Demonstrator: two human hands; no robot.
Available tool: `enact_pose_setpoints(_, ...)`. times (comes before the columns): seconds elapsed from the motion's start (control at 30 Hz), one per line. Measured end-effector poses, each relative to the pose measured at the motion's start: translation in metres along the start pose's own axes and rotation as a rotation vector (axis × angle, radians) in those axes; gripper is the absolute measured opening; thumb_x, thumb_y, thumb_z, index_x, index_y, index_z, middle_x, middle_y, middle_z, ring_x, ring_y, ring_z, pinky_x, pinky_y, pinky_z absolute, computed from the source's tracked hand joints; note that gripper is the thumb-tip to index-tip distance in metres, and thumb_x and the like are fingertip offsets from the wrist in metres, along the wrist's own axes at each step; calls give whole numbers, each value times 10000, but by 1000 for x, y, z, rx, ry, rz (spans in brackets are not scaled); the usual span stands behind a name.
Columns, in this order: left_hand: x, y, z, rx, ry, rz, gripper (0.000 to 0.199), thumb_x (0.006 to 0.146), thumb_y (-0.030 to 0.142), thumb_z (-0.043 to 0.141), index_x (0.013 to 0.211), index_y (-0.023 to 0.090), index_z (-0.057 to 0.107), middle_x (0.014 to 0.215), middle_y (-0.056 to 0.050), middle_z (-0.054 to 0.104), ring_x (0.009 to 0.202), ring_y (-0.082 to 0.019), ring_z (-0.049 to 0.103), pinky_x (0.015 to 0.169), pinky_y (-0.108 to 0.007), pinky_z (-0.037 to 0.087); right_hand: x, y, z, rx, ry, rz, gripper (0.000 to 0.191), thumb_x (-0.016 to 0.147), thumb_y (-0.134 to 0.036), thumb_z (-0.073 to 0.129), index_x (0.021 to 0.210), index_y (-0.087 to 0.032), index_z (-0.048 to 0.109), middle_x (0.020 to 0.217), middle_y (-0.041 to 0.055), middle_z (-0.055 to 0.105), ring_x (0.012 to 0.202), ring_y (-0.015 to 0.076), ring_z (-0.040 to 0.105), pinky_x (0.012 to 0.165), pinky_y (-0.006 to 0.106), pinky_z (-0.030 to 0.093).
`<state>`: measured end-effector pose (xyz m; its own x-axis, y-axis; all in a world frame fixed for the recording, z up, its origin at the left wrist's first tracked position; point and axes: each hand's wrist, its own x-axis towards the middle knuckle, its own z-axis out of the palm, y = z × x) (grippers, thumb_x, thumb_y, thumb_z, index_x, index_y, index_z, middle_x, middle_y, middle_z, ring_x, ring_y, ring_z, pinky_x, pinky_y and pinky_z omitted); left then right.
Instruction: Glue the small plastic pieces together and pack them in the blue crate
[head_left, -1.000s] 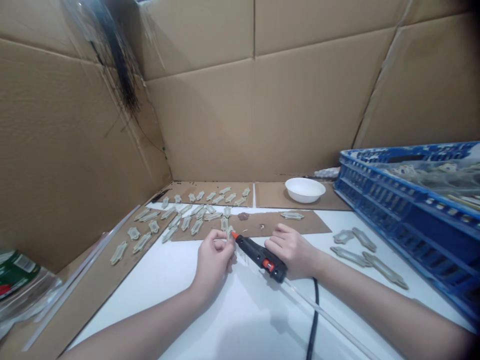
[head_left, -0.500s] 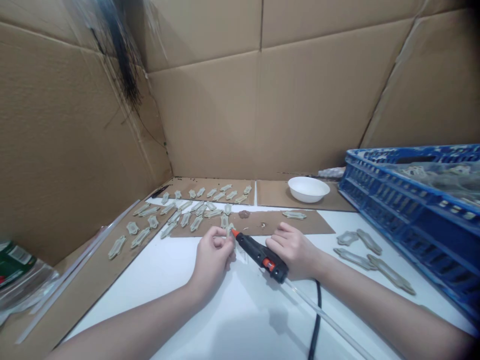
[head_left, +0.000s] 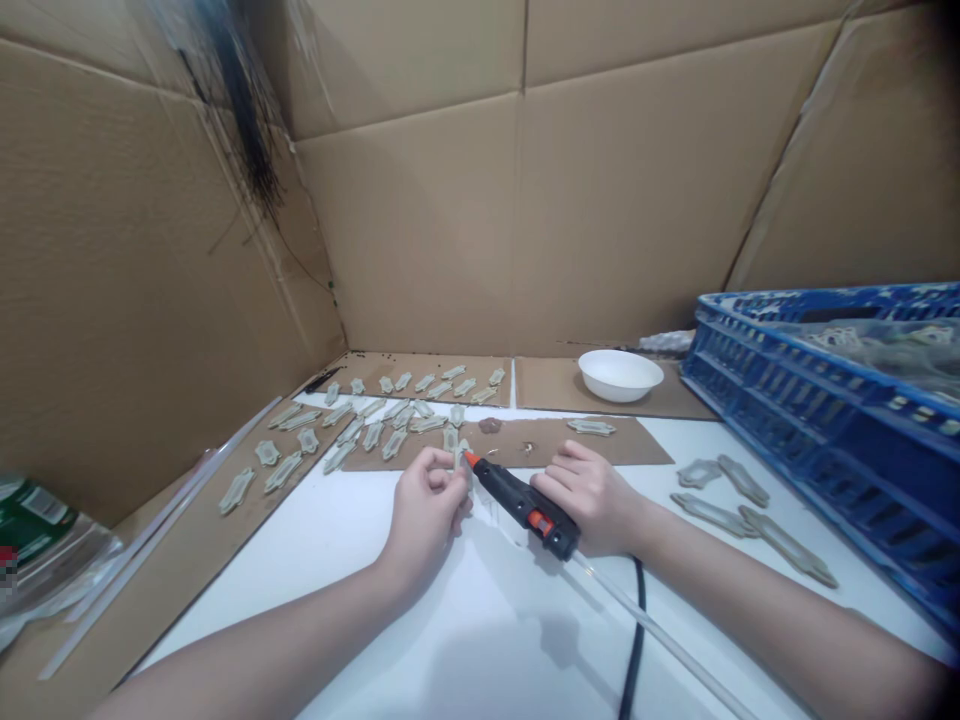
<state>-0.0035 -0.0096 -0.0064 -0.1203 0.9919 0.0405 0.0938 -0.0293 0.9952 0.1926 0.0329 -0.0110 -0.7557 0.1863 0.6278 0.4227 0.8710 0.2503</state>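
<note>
My left hand (head_left: 429, 505) pinches a small pale frame-shaped piece (head_left: 463, 456) upright between thumb and fingers. My right hand (head_left: 592, 500) is wrapped round a black glue gun (head_left: 517, 499), whose orange nozzle is at the held piece. A clear glue stick (head_left: 645, 620) sticks out of the gun's rear, and a black cord (head_left: 634, 650) hangs below. Several similar pale pieces (head_left: 393, 443) lie beyond my left hand. Between the hands and the bowl is a cardboard strip (head_left: 630, 445) with a brownish blob (head_left: 490, 426) and one pale piece (head_left: 591, 427) on it.
A white bowl (head_left: 620, 376) stands at the back right. To the right, a blue crate (head_left: 810, 440) holds bagged pieces, with several longer pale pieces (head_left: 787, 545) beside it. A bottle with a green label (head_left: 37, 520) is at the far left. Cardboard walls (head_left: 420, 230) enclose the table.
The view has shifted very slightly. Both hands keep their grips, and the nozzle stays at the held piece with almost no visible movement.
</note>
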Motion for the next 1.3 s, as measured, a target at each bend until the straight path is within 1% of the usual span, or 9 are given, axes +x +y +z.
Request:
enact_pose_setpoints(0.43, 1, -2, -1, 9, 13, 30, 226, 725, 381, 523, 762, 186, 415, 446, 58, 474, 354, -50, 339, 370, -159, 250, 0, 2, 1, 20, -39, 74, 120, 692, -234, 417, 589, -171, 417, 483, -1, 421, 457, 103, 327, 552, 268, 237)
enact_pose_setpoints(0.57, 1, 3, -2, -2, 66, 82, 213, 748, 377, 507, 808, 189, 428, 511, 46, 502, 443, -71, 424, 449, -169, 324, 3, -2, 0, 144, -76, 164, 135, 697, -263, 437, 612, -160, 462, 498, 7, 463, 465, 106, 371, 560, 277, 253)
enact_pose_setpoints(0.63, 4, 4, -4, -43, 137, 126, 201, 760, 365, 497, 835, 197, 416, 582, 37, 529, 526, -81, 472, 513, -174, 357, 8, -6, -2, 278, -83, 348, 200, 722, -329, 442, 628, -159, 489, 525, 16, 495, 489, 116, 417, 561, 277, 284)
enact_pose_setpoints(0.77, 14, 2, -10, -124, 300, 200, 164, 782, 352, 471, 805, 204, 404, 641, 37, 512, 593, -88, 477, 571, -184, 363, 15, -12, -5, 838, -161, 954, 412, 769, -524, 384, 730, -147, 546, 474, 2, 500, 431, 117, 462, 448, 236, 321)
enact_pose_setpoints(0.83, 20, 0, -14, -129, 342, 221, 157, 782, 350, 469, 801, 203, 419, 646, 36, 494, 601, -94, 469, 587, -193, 362, 16, -9, -2, 1134, -186, 1081, 500, 769, -578, 350, 761, -127, 565, 392, -17, 460, 353, 102, 430, 397, 221, 315)
enact_pose_setpoints(0.9, 25, -4, -17, -132, 337, 219, 161, 777, 355, 472, 791, 199, 433, 658, 33, 485, 628, -99, 468, 615, -201, 363, 15, -5, 2, 1292, -165, 1115, 533, 763, -592, 355, 742, -110, 582, 354, -18, 444, 332, 94, 425, 390, 211, 324)
enact_pose_setpoints(1.0, 31, -11, -20, -90, 328, 187, 182, 749, 356, 500, 731, 185, 440, 675, 31, 476, 665, -102, 451, 630, -200, 346, 12, 2, 8, 1381, -130, 1127, 522, 754, -582, 392, 713, -104, 596, 337, -17, 442, 345, 90, 447, 400, 200, 342)
enact_pose_setpoints(1.17, 35, -14, -22, -26, 311, 106, 169, 706, 307, 530, 665, 165, 448, 634, 36, 442, 607, -89, 397, 579, -197, 306, 11, 3, 11, 1407, -28, 1160, 506, 747, -574, 414, 696, -107, 603, 332, -21, 439, 339, 80, 433, 386, 190, 345)
enact_pose_setpoints(1.3, 32, -8, -19, -33, 243, 75, 180, 686, 306, 552, 655, 161, 451, 620, 31, 457, 588, -88, 404, 567, -200, 299, 10, 2, 10, 1405, -66, 1135, 509, 748, -567, 419, 697, -101, 617, 331, -16, 440, 351, 84, 447, 387, 187, 343)
